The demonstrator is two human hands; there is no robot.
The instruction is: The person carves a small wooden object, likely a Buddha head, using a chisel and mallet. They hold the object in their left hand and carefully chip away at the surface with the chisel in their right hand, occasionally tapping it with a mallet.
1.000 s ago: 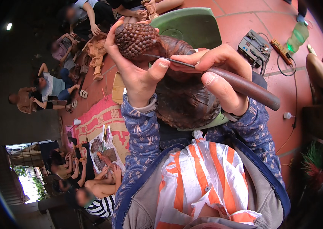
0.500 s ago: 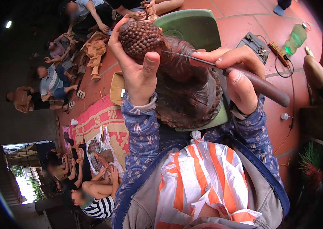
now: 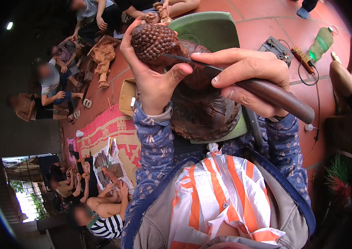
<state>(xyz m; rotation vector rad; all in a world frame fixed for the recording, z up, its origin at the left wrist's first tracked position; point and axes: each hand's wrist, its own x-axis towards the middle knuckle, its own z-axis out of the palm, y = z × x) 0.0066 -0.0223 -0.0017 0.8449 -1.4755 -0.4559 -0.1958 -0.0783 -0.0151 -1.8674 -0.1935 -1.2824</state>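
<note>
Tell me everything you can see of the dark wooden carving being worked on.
The wooden carving is dark reddish-brown, looks like hardwood, with a rounded top covered in small carved bumps and a broader, ridged body below. It is held up over a green plastic stool. The left hand cups its bumpy top from the left. A slim blade of the wooden-handled tool, gripped by the right hand, lies across its upper part.

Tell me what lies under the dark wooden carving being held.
Under the wooden carving, a green plastic stool shows above and at its lower edge. The stool's middle and whatever else supports the carving are covered.
</note>
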